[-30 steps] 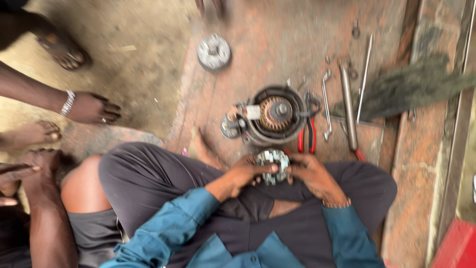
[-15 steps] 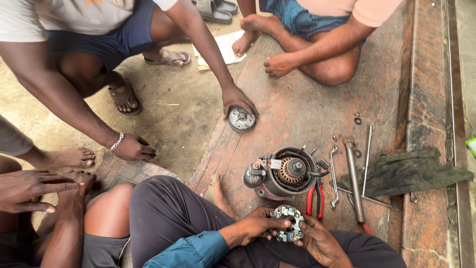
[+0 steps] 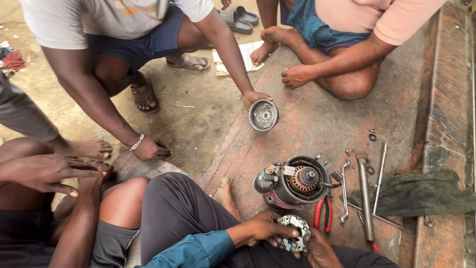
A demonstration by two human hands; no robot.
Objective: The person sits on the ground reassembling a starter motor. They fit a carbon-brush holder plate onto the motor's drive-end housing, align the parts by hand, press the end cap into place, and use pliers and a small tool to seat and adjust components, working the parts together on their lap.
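Both hands, left (image 3: 265,229) and right (image 3: 317,248), close around the brush plate (image 3: 293,233); steady it level above the motor (image 3: 295,184).

The right hand (image 3: 321,250) is cut off by the bottom edge, its fingers hidden beneath the round metal part (image 3: 294,233), whose small fittings are too fine to distinguish.

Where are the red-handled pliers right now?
In the head view, the red-handled pliers lie on the reddish floor, lower right of centre, just right of the opened motor housing and left of a wrench.
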